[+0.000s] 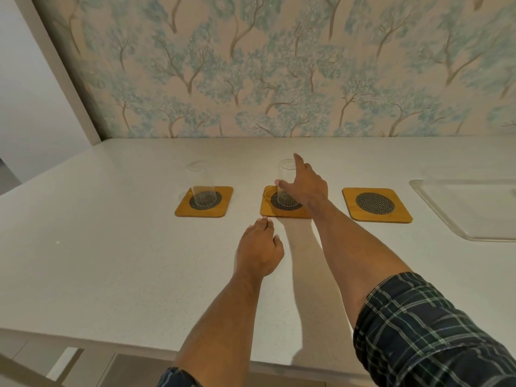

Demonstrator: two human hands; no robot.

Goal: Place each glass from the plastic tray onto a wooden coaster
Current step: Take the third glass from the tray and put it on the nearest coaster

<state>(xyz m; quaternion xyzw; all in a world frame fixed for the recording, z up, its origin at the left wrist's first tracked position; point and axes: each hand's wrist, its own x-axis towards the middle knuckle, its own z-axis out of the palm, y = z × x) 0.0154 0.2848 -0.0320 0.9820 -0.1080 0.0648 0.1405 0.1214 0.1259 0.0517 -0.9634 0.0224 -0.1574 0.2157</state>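
Three square wooden coasters lie in a row on the white counter. A clear glass stands upright on the left coaster. A second glass stands on the middle coaster, with my right hand around it: thumb across its near side, index finger stretched up past the rim. The right coaster bears nothing. My left hand rests palm down on the counter just in front of the middle coaster, holding nothing. The clear plastic tray lies at the far right, and its visible part shows no glass.
The white counter runs back to a wall with tree-patterned wallpaper. The counter's near edge crosses the bottom of the view, with floor below it at the lower left. A white wall panel stands at the far left.
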